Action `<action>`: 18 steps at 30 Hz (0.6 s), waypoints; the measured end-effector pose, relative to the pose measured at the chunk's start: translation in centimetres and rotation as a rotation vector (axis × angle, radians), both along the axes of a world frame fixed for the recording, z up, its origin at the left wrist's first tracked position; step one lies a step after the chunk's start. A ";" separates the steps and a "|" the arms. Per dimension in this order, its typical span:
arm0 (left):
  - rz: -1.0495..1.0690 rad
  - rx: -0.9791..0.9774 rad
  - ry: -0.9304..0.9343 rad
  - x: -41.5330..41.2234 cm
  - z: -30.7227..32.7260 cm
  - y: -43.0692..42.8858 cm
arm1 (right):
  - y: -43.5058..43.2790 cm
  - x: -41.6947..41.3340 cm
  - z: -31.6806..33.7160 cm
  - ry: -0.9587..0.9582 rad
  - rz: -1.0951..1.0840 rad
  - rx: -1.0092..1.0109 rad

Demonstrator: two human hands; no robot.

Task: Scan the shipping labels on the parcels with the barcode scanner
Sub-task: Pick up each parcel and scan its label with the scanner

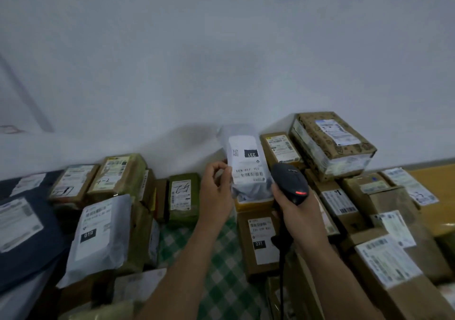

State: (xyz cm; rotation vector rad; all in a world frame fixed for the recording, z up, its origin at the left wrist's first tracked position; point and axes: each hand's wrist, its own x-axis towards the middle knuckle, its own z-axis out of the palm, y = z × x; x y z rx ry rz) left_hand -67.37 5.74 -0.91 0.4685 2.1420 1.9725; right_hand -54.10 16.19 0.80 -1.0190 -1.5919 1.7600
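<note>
My left hand (216, 189) grips the left edge of a white plastic mailer parcel (242, 147), holding it upright near the wall. Its shipping label (247, 164) faces me and reads upside down, with a black "231" patch. My right hand (299, 211) grips a black barcode scanner (290, 184) just right of the parcel's lower part. A red light glows on the scanner's top, and its black cable hangs down beside my right forearm.
Labelled parcels cover the surface: brown boxes (261, 243) right and centre, a patterned box (332, 144) stacked at back right, green-taped boxes (184, 196) and a white mailer (101, 236) left, a dark mailer (24, 233) far left. A green checked cloth (221, 270) shows between my arms.
</note>
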 end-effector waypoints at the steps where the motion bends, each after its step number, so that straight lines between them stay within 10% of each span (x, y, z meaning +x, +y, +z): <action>1: -0.011 0.026 0.012 0.7 0.6 -1.4 | -0.6 0.2 0.4 0.031 -0.011 -0.028; 18: 0.044 0.092 0.229 8.5 10.0 -13.1 | -9.9 5.6 7.8 0.269 -0.044 0.000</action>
